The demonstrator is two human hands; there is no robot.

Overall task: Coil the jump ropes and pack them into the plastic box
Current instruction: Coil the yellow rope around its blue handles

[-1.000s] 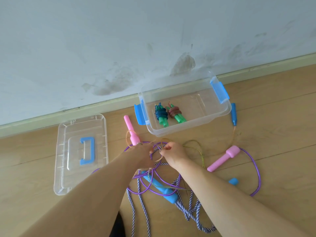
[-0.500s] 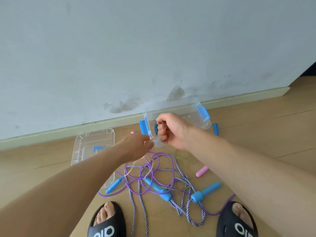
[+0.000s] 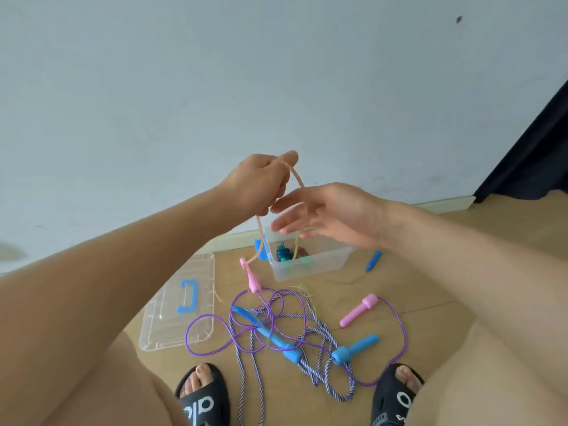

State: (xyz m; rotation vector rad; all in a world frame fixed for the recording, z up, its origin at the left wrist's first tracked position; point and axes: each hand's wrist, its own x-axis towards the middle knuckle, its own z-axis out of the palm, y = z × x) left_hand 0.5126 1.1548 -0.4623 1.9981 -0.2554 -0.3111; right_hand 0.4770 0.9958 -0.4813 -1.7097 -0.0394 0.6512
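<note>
**While pinching an orange rope aloft**

Head view: left hand (image 3: 261, 182) raised before the wall, fingers curled round a thin orange rope (image 3: 296, 176) looping up and over. Right hand (image 3: 332, 216) just right of it, fingers spread and relaxed, gripping nothing; rope strand passing behind them. Plastic box (image 3: 310, 265) on the far floor by the wall, coiled ropes inside. Clear lid (image 3: 172, 330) left. Purple rope (image 3: 399, 336) and striped rope (image 3: 319, 367) tangled near, between two black slippers.
</note>
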